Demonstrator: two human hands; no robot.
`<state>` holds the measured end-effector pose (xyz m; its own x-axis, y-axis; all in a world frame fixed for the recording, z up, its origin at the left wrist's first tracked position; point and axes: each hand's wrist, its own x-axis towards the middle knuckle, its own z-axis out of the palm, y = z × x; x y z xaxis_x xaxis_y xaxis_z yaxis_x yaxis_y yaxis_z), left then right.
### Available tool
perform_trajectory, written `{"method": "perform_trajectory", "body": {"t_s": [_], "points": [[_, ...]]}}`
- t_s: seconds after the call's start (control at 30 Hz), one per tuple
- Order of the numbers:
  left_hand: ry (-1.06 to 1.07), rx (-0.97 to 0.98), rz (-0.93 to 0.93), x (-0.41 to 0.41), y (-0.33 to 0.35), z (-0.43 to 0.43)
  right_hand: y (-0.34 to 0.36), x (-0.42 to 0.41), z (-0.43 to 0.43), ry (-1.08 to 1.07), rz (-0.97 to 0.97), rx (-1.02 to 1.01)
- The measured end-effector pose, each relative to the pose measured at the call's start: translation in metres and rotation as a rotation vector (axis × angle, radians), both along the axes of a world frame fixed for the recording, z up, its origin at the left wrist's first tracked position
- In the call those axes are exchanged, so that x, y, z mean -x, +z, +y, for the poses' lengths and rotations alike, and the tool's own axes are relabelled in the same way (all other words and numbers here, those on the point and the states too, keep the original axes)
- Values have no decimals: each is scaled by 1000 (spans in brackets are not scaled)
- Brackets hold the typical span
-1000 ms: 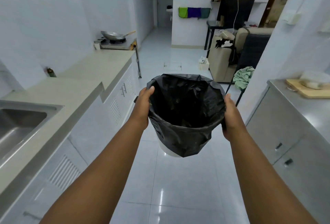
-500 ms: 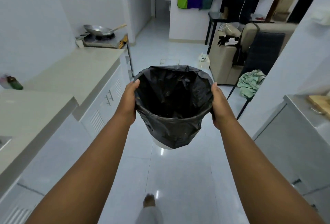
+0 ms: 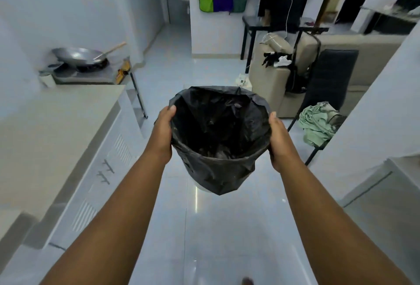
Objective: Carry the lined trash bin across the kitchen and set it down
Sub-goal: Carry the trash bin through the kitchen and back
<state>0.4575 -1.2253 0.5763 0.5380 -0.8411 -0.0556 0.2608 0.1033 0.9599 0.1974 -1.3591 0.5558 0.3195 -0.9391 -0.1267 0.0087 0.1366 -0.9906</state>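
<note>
A white trash bin lined with a black plastic bag (image 3: 219, 134) hangs in the air in front of me, above the glossy tiled floor. The bag folds over the rim and covers most of the outside; only a sliver of the white base shows below. My left hand (image 3: 162, 135) grips the left side of the rim, thumb on top. My right hand (image 3: 280, 141) grips the right side the same way. The bin stays upright, and its inside looks dark with only crumpled liner visible.
A beige counter (image 3: 52, 125) with white cabinets runs along the left, with a wok on a stove (image 3: 79, 57) at its far end. A sofa (image 3: 295, 75), a dark chair holding green cloth (image 3: 318, 123) and a white wall (image 3: 375, 111) stand at the right. Tiled floor (image 3: 216, 228) stretches ahead.
I have walked forward with the bin held the same way. The sink and near counter slid out of view on the left; the stove, sofa and chair are closer.
</note>
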Motion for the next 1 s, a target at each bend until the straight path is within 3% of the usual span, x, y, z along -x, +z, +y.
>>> {"method": "perform_trajectory", "body": {"t_s": [0.27, 0.6, 1.0], "points": [[-53, -36, -2, -68, -18, -178, -21, -68, -168, -52, 3, -29], [70, -38, 22, -134, -10, -397, -17, -154, -418, 46, 13, -7], [81, 17, 23, -296, -28, -625, -30, -323, -650, 126, 16, -10]]}}
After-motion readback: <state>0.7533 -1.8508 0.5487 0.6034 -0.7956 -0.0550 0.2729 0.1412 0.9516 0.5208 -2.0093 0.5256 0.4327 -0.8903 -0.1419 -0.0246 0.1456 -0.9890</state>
